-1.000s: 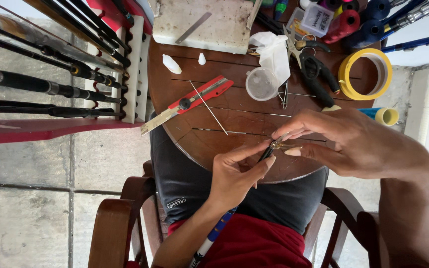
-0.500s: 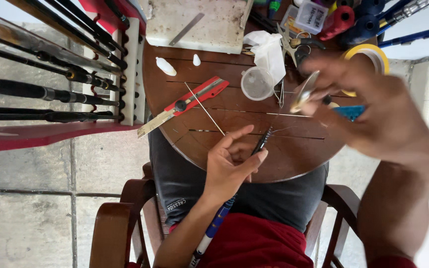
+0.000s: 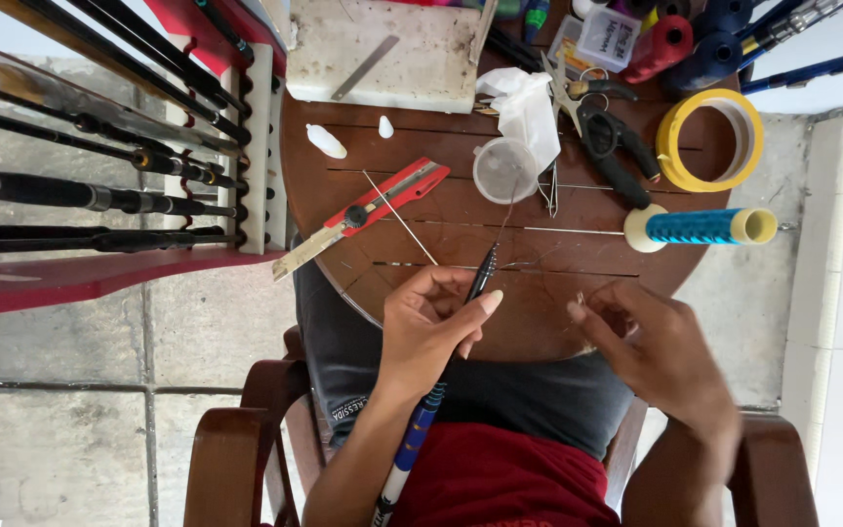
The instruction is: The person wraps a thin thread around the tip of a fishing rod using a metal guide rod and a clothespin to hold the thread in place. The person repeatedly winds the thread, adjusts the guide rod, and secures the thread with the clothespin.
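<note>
A thin dark rod (image 3: pixel 480 278) is gripped by the left hand (image 3: pixel 431 327) at the near edge of the round wooden counter (image 3: pixel 421 244), tip pointed toward the centre. Something tiny, hard to make out, is pinched by the blurred right hand (image 3: pixel 651 346) nearby. A red utility knife (image 3: pixel 363 215) is laid toward the left edge.

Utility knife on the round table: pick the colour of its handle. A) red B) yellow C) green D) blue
A: the utility knife lying on the round wooden table, up and left of the left hand, has a red handle with its metal blade pushed out.
</note>
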